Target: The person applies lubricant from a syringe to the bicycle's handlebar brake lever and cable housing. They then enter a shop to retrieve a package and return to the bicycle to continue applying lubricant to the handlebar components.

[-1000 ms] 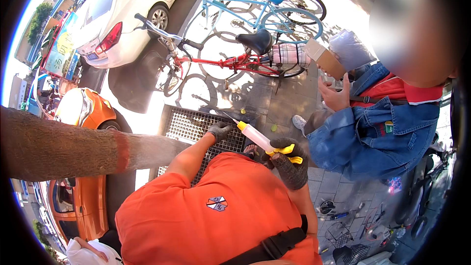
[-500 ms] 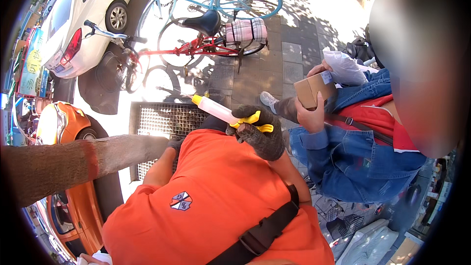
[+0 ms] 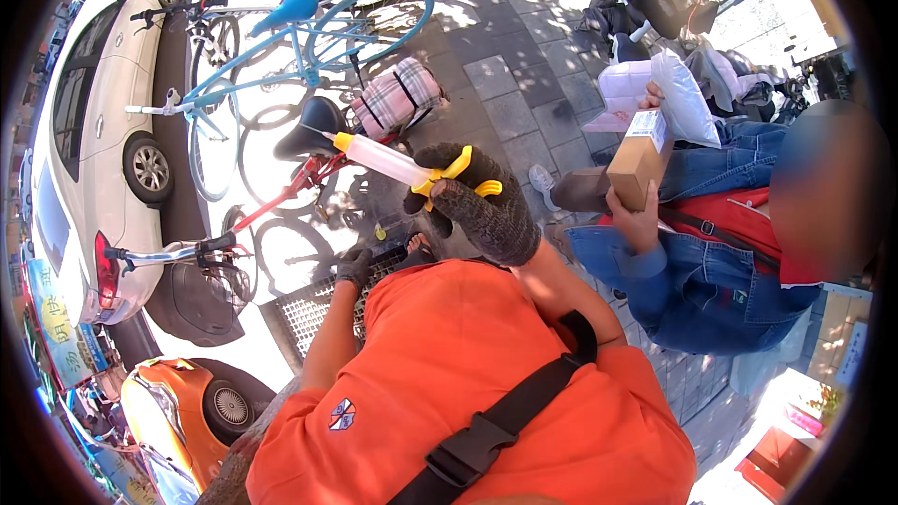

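My right hand (image 3: 472,194), in a dark knit glove, is closed around a syringe-like tool (image 3: 383,157). Its barrel is a translucent pale pink, the collar and finger grips are yellow, and a thin needle-like tip points up and to the left. In the picture, that tip lies over the black saddle of a red bicycle (image 3: 309,173). Lower and further left, my gloved left hand (image 3: 354,266) hangs beside a metal grate (image 3: 309,318); its fingers are too small and dark to make out.
On the right, a person in a denim jacket (image 3: 622,276) holds a brown box (image 3: 640,159) and a white packet (image 3: 686,101). A blue bicycle (image 3: 304,37), a pale car (image 3: 117,112) and an orange car (image 3: 178,411) stand leftward. A tree trunk (image 3: 248,454) shows at bottom left.
The view has swung, shifting the bicycles left and the trunk to the lower left edge. My right hand keeps the syringe-like tool. The person's box is turned and a white packet shows more openly.
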Action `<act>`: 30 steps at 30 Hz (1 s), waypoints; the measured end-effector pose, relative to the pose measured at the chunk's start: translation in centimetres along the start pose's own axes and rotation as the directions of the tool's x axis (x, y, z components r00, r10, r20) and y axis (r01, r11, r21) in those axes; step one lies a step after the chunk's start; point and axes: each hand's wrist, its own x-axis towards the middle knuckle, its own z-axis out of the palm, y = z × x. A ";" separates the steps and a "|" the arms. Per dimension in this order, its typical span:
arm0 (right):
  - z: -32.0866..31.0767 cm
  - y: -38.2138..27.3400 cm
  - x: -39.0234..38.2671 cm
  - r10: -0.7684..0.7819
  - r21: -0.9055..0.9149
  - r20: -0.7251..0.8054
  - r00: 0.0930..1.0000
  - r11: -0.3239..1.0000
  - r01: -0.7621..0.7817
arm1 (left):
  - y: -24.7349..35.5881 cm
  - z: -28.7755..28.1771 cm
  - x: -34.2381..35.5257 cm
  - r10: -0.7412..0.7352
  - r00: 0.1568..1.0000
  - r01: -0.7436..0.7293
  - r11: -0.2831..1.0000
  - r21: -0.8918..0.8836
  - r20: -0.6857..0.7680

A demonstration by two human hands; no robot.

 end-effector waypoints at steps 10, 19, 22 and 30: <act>-6.2 -5.5 19.2 -0.135 0.106 0.004 0.991 0.985 0.134 | 33.4 17.8 8.1 0.611 0.771 -0.628 0.682 0.375 0.180; -17.1 -17.0 34.5 -0.323 0.086 0.077 0.943 0.945 0.316 | 37.3 18.5 17.6 0.018 0.999 -0.019 1.000 0.017 0.029; -23.4 -20.7 37.7 -0.368 0.078 -0.040 0.929 0.926 0.370 | 37.9 15.9 18.3 0.143 0.989 -0.116 0.898 0.425 -0.032; -44.6 -28.1 46.1 -0.429 -0.059 -0.370 0.824 0.896 0.440 | 47.3 23.0 30.5 -0.268 0.962 0.219 0.875 0.431 0.054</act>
